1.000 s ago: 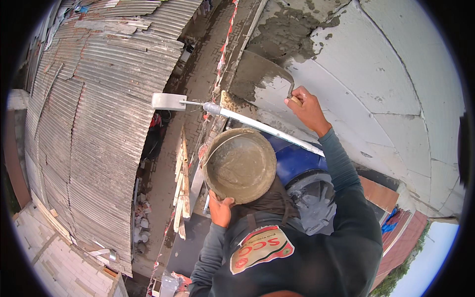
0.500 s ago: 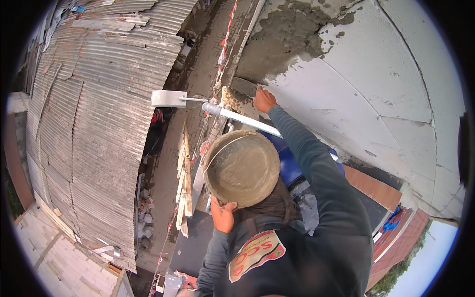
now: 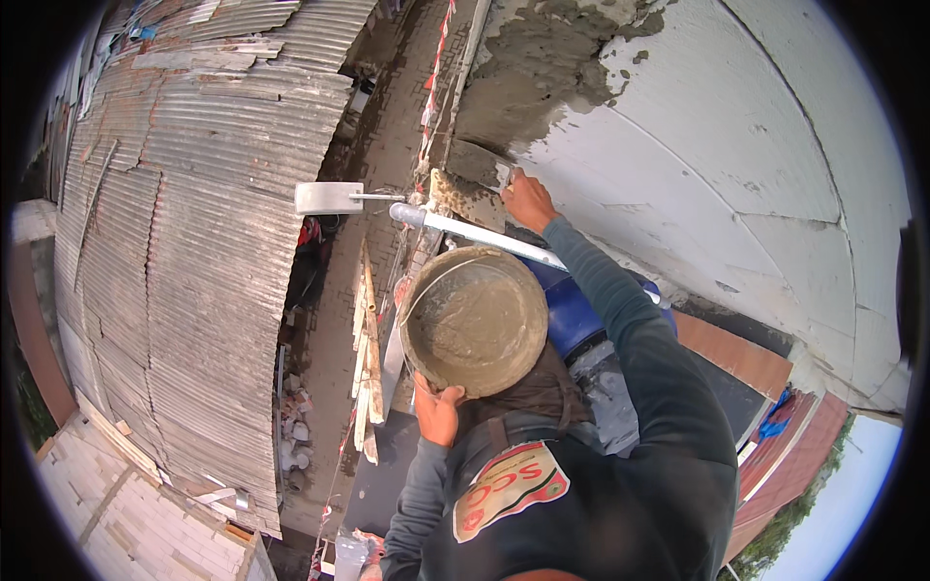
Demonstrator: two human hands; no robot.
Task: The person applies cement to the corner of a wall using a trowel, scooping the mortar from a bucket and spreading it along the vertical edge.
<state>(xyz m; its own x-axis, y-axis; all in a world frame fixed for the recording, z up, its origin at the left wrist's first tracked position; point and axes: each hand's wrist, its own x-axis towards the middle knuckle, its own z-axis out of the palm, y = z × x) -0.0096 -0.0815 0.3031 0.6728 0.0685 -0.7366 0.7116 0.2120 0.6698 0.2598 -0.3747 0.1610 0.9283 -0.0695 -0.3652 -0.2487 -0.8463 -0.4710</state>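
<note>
Against my body rests a round bucket (image 3: 407, 334) of wet grey mortar (image 3: 484, 315), caked with mortar and fitted with a thin wire handle. My left hand (image 3: 438, 409) grips its near rim, thumb and fingers closed on the edge. Ahead, my right hand (image 3: 530, 201) is closed around a trowel (image 3: 480, 165), whose flat grey blade is against the lower edge of the wall. My fingers hide most of its handle. Fresh mortar (image 3: 523, 87) covers part of the pale block wall (image 3: 697, 184) beyond the blade.
A white pipe (image 3: 475, 235) crosses between the bucket and my right hand, above a blue drum (image 3: 572, 305). A white lamp-like fixture (image 3: 329, 198) sticks out leftward. Red-and-white tape (image 3: 433, 92) runs along the drop to the paved alley (image 3: 387, 136); a corrugated roof (image 3: 213, 232) lies beyond.
My right hand has shifted slightly right and nearer, turning so more of its back and the trowel show. My left hand still grips the bucket, which has tilted slightly.
</note>
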